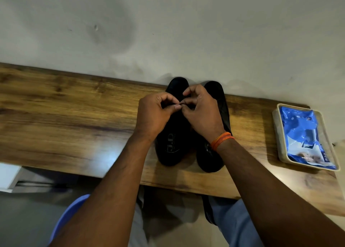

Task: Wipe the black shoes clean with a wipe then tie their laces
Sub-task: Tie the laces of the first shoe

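Two black shoes stand side by side on the wooden shelf, toes toward the wall. Over the left shoe, my left hand and my right hand meet above its lace area. Both have their fingers curled, and the fingertips pinch something small between them; the lace itself is too dark to make out. The right shoe lies partly under my right wrist, which wears an orange thread band. No wipe is in either hand.
A cream tray holding a blue wipes packet sits at the right end of the shelf. The grey wall runs along the shelf's far edge, right behind the shoe toes. My knees are below the front edge.
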